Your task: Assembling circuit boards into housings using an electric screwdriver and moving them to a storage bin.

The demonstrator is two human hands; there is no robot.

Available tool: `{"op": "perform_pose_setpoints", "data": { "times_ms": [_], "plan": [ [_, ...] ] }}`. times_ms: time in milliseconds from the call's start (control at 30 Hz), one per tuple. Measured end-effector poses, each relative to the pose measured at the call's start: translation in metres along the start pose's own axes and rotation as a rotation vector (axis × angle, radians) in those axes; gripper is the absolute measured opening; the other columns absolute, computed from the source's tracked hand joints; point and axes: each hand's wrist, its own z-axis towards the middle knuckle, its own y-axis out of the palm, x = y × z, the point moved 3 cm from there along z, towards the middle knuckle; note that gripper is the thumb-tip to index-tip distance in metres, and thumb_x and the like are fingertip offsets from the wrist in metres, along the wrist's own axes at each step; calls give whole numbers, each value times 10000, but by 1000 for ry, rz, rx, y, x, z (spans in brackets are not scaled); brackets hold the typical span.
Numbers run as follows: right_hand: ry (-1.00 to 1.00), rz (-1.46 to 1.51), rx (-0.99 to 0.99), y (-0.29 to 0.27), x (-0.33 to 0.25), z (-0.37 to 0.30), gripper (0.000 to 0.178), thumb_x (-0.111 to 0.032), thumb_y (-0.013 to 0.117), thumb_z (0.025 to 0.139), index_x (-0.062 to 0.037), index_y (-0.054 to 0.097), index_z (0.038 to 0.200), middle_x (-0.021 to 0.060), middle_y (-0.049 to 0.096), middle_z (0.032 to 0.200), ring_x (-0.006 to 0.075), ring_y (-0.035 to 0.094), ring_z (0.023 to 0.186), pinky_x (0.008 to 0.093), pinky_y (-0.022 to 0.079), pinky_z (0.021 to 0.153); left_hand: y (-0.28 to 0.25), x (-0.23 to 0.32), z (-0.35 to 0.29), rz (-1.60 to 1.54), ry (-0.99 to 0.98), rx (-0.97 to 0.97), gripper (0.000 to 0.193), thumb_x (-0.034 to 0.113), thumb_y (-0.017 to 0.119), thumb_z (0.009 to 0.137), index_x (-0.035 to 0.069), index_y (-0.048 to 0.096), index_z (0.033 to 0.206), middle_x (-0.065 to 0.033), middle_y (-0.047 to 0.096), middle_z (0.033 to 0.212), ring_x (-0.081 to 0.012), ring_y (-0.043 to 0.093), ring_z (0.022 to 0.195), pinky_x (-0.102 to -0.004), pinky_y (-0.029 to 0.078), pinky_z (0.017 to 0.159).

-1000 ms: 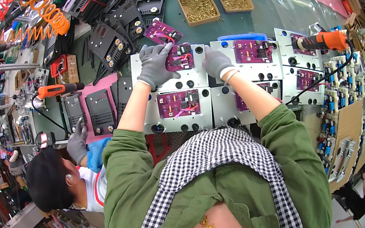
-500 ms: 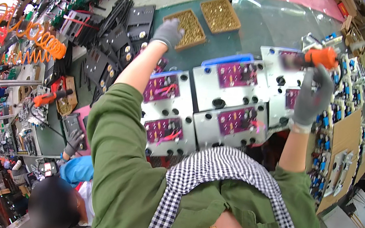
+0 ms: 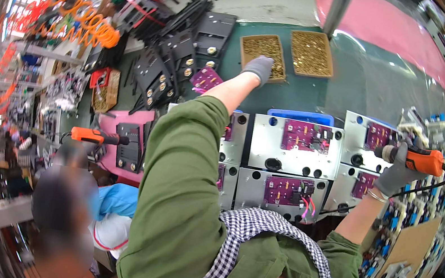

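Observation:
My left hand (image 3: 259, 68), in a grey glove, reaches over the near edge of a shallow box (image 3: 284, 78) full of small brass-coloured fasteners. Its fingers look bunched and dip among the pieces; whatever they pinch is hidden. On the right, my gloved right hand (image 3: 399, 175) grips an orange and black electric screwdriver (image 3: 424, 160), held level over metal plates. Purple circuit boards (image 3: 298, 135) lie on the silver plates (image 3: 260, 158) in front of me. The nearest board (image 3: 281, 192) has red and pink wires on it.
A second box of brass fasteners (image 3: 312, 54) stands beside the first. Black panels (image 3: 215, 30) and a loose purple board (image 3: 206, 79) lie at left. A blue tray (image 3: 300, 116) shows behind the plates. A co-worker (image 3: 116, 209) sits at left near another orange screwdriver (image 3: 92, 136).
The head view has shifted, so the bench sits lower and farther right. My left hand stays at the fastener box, fingers now lower among the pieces. The screwdriver in my right hand shows more clearly.

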Motion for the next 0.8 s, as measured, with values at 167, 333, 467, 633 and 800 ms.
{"op": "perform_pose_setpoints", "data": {
  "times_ms": [167, 333, 467, 633, 800],
  "plan": [
    [253, 116, -498, -20, -10, -36, 637, 44, 580, 798, 17, 331, 1384, 113, 568, 1117, 172, 603, 956, 303, 484, 874, -28, -12, -22, -502, -165, 17, 140, 78, 541, 886, 27, 628, 983, -156, 664, 813, -262, 651, 789, -363, 526, 638],
    [139, -66, -617, -31, -53, -82, 645, 23, 642, 742, 20, 389, 1335, 112, 556, 1192, 196, 569, 1051, 335, 399, 1005, -83, -18, -84, -1884, -338, -59, 90, 59, 525, 913, 2, 556, 977, -68, 525, 752, -144, 478, 581, -212, 369, 410],
    [-5, -29, -535, -55, -87, -131, 641, 8, 675, 726, 1, 406, 1307, 95, 588, 1110, 198, 590, 986, 399, 454, 966, -140, -19, -175, -2291, -124, -160, 109, 125, 541, 924, 51, 514, 848, -39, 495, 743, -99, 438, 577, -193, 336, 401],
    [467, 763, -403, -52, -162, -204, 613, -228, 655, 779, -77, 387, 1309, 56, 522, 878, 198, 570, 776, 513, 496, 915, -182, -21, -323, -2142, 132, 18, 130, 163, 535, 942, 91, 496, 841, -24, 508, 759, -51, 408, 551, -154, 275, 365],
    [478, 944, -988, -18, -165, -257, 573, -418, 678, 813, -19, 489, 1179, 14, 481, 732, 174, 520, 658, 387, 467, 693, -133, -11, -469, -2084, -169, 191, 168, 190, 544, 950, 61, 556, 1058, -42, 581, 833, -60, 465, 549, -144, 311, 349]
  ]
}}
